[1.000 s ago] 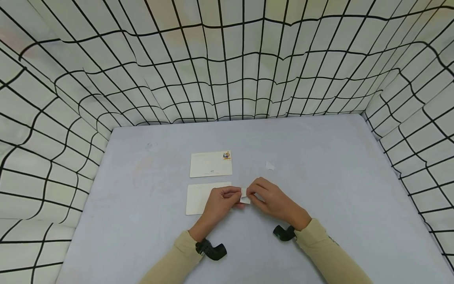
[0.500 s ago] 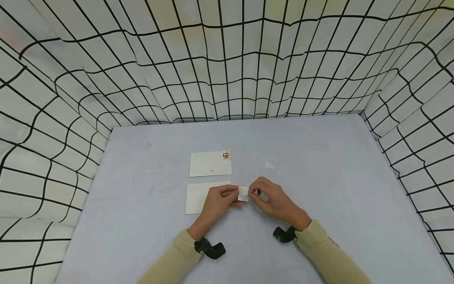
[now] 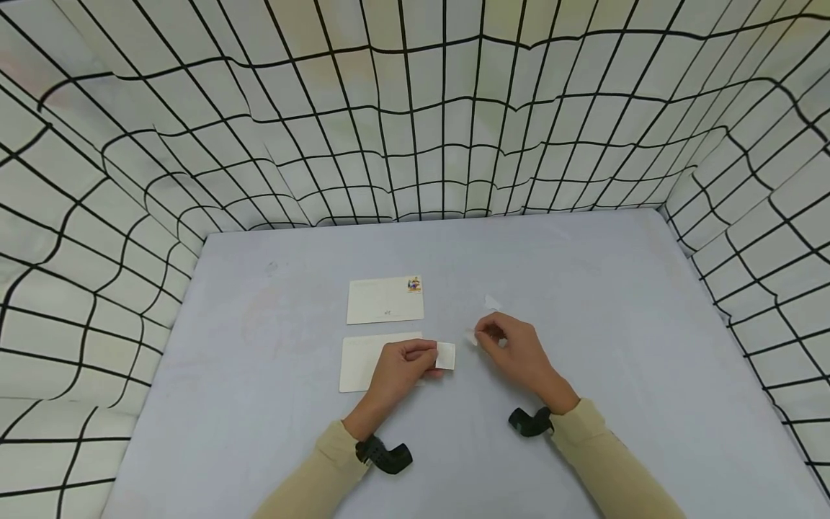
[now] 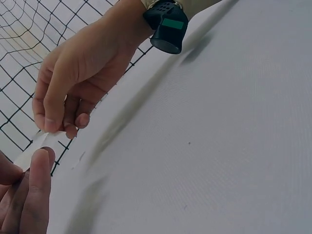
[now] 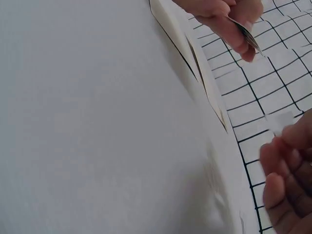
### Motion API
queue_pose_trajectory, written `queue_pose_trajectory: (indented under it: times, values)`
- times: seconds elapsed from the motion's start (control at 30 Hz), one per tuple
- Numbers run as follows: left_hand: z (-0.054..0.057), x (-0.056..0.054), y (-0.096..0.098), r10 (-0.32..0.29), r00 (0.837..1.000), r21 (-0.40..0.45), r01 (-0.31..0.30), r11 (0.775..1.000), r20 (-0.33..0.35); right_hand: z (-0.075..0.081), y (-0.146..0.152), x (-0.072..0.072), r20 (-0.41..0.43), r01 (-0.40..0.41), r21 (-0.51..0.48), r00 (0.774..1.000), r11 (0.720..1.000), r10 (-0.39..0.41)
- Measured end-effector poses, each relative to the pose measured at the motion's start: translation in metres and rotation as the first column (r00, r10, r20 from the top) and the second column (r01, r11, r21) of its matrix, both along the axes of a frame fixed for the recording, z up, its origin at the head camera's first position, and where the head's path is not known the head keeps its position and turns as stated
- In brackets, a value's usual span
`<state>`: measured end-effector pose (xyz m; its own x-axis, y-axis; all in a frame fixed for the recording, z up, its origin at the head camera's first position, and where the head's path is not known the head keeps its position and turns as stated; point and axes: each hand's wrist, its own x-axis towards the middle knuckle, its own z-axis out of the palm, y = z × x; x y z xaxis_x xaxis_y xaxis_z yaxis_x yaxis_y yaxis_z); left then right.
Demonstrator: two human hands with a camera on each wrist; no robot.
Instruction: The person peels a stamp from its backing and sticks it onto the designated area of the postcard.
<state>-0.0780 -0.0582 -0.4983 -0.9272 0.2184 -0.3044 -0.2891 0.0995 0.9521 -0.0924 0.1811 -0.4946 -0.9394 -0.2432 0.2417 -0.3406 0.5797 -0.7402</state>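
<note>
Between its thumb and fingers, my left hand [image 3: 405, 367] pinches a stamp [image 3: 446, 355], pale back upward, over the right end of the nearer cream card [image 3: 363, 364]. Edge-on in the right wrist view, the stamp [image 5: 247, 36] shows a darker printed side. To its right and apart from it, my right hand [image 3: 515, 353] pinches a small piece of thin backing paper [image 3: 471, 337]; that paper [image 5: 282, 118] looks translucent in the right wrist view. The left hand hides part of the nearer card. Beyond lies a second cream card [image 3: 379, 303] with a colourful stamp [image 3: 414, 284] in its upper right corner.
A torn white paper scrap [image 3: 492, 303] lies on the white-covered table [image 3: 259, 324], just beyond the right hand. Black netting [image 3: 415, 108] over white walls rises along the table's back and sides. Each wrist wears a black camera [image 3: 387, 456].
The right hand has pulled away from the stamp, moving right and slightly farther back, with a piece of backing paper peeled off in its fingers. The left hand stays nearly still with the stamp.
</note>
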Motion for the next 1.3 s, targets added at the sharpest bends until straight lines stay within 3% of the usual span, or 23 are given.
queue_pose_trajectory:
  times: [0.23,0.9,1.13,1.3]
  values:
    - [0.001,-0.001,-0.002,-0.003,1.000,0.015,0.003,1.000,0.020,-0.004,0.011,-0.010,0.164,0.060,0.125,0.983,0.990,-0.080]
    - [0.003,-0.002,-0.001,-0.014,0.999,0.015,0.014,1.000,0.033,-0.001,0.026,-0.015,0.093,0.115,0.182,0.987,0.977,-0.134]
    - [0.007,-0.001,-0.001,-0.017,1.000,0.030,0.016,0.999,0.024,0.007,0.022,-0.008,-0.018,0.019,0.126,1.000,0.992,-0.017]
    - [0.009,-0.001,-0.001,-0.021,0.999,0.031,0.020,0.999,0.026,0.010,0.012,0.000,-0.150,-0.105,0.059,0.982,0.993,0.113]
